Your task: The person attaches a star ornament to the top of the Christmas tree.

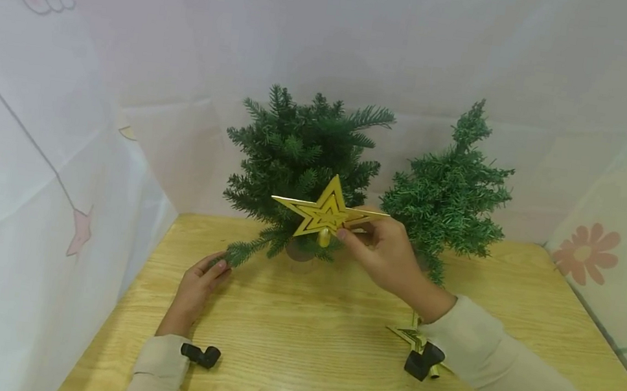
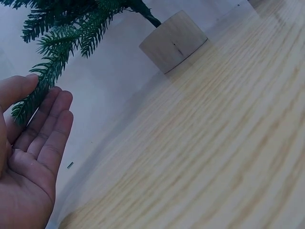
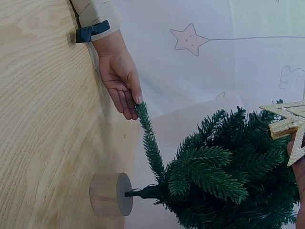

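Beige R sleeve point(image 1: 537, 386) is nearest, running over the table point(image 1: 284, 342) toward the bushier tree point(image 1: 296, 148). R hand point(image 1: 383, 250) pinches the gold star point(image 1: 330, 214) at its right side, thumb in front; star sits point-up before the tree's lower half in head view, gap btwn the two unclear. L hand point(image 1: 199, 286), just left of the tree, pinches the tip of its low branch point(image 1: 248, 249) btwn thumb & fingers. Second star point(image 1: 405, 332) lies front-right of the tree; thinner tree point(image 1: 449, 192) stands right of it. Risks: one-sided pinch means the gold star could twist or drop if a point snags needles; hard tug on the branch could tip the tree b/c its wooden base point(image 3: 112, 194) looks small; R forearm could knock the second star if lowered. Hidden: R fingertips behind the gold star; second star partly under the black wrist cam point(image 1: 425, 361) & sleeve; gold star & R hand cut off in R wrist view, tree's upper part in L wrist view.
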`<state>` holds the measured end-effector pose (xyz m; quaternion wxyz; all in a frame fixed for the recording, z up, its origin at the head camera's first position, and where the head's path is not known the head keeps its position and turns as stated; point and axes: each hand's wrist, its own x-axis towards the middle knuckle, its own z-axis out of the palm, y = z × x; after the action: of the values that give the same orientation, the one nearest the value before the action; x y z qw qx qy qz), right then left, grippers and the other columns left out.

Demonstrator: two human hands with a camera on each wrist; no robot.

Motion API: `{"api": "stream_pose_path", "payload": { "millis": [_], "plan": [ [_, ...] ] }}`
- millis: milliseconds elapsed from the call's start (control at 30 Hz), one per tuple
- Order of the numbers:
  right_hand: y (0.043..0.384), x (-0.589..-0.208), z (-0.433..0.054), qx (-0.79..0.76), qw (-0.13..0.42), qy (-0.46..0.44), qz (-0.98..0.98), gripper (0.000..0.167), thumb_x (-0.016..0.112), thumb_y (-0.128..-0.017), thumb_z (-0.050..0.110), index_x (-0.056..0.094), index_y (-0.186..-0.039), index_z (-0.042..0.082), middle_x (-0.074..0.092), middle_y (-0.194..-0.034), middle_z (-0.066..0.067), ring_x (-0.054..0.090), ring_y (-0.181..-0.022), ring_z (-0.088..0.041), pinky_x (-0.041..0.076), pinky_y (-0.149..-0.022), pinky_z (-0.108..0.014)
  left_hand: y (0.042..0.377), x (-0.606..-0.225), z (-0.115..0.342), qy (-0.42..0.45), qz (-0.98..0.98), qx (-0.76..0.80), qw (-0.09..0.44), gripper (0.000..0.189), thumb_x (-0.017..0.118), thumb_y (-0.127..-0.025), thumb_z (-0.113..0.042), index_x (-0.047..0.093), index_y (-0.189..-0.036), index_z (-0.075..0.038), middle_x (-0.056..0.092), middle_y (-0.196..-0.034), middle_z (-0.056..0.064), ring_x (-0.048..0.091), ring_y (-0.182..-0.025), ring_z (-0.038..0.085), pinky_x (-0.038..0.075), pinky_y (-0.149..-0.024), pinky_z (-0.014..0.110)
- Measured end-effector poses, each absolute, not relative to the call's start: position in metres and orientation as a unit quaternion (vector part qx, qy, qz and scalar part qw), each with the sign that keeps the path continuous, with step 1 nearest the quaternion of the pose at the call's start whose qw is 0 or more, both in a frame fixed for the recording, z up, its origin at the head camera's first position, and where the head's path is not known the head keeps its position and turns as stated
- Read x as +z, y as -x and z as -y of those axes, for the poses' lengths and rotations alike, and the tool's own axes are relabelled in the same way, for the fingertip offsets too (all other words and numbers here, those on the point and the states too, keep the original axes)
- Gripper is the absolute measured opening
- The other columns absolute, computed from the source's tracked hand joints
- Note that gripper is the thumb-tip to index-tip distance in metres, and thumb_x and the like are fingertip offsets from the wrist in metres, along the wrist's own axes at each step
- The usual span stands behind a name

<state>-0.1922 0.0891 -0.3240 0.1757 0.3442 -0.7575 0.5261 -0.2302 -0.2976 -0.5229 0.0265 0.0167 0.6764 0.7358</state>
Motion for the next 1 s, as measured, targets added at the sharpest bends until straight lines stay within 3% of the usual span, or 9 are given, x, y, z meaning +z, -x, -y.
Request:
{"api": "stream_pose_path", "payload": {
  "millis": [300, 567, 1000],
  "plan": [
    [0.192, -0.317, -0.089, 0.53, 0.168, -0.348, 0.755, 0.022, 0.067, -0.094, 0.012, 0.067, -0.116, 0.008, 0.067, -0.107, -0.005, 0.067, -0.099, -0.016, 0.059, -0.079, -0.027, 0.228, -0.519, 0.295, -0.013, -0.68, 0.733, 0.013, 0.056, 0.056, -0.1, -0.028, 0.038, -0.148, -0.005, 0.039, -0.137, 0.015, 0.041, -0.134, 0.035, 0.039, -0.109, 0.031],
    [0.191, -0.31, -0.086, 0.524, 0.176, -0.354, 0.755, 0.022, 0.067, -0.093, 0.011, 0.067, -0.114, 0.006, 0.067, -0.107, -0.005, 0.067, -0.097, -0.014, 0.059, -0.078, -0.027, 0.228, -0.515, 0.295, -0.018, -0.672, 0.741, 0.015, 0.055, 0.055, -0.101, -0.024, 0.037, -0.148, -0.003, 0.042, -0.134, 0.013, 0.055, -0.119, 0.013, 0.039, -0.109, 0.034],
    [0.191, -0.302, -0.083, 0.521, 0.177, -0.367, 0.75, 0.022, 0.067, -0.094, 0.012, 0.066, -0.115, 0.007, 0.066, -0.106, -0.004, 0.067, -0.097, -0.013, 0.059, -0.078, -0.026, 0.229, -0.523, 0.296, -0.025, -0.67, 0.742, -0.002, 0.05, 0.054, -0.102, -0.023, 0.04, -0.147, -0.007, 0.037, -0.141, 0.013, 0.055, -0.119, 0.012, 0.043, -0.104, 0.026]
  ]
}}
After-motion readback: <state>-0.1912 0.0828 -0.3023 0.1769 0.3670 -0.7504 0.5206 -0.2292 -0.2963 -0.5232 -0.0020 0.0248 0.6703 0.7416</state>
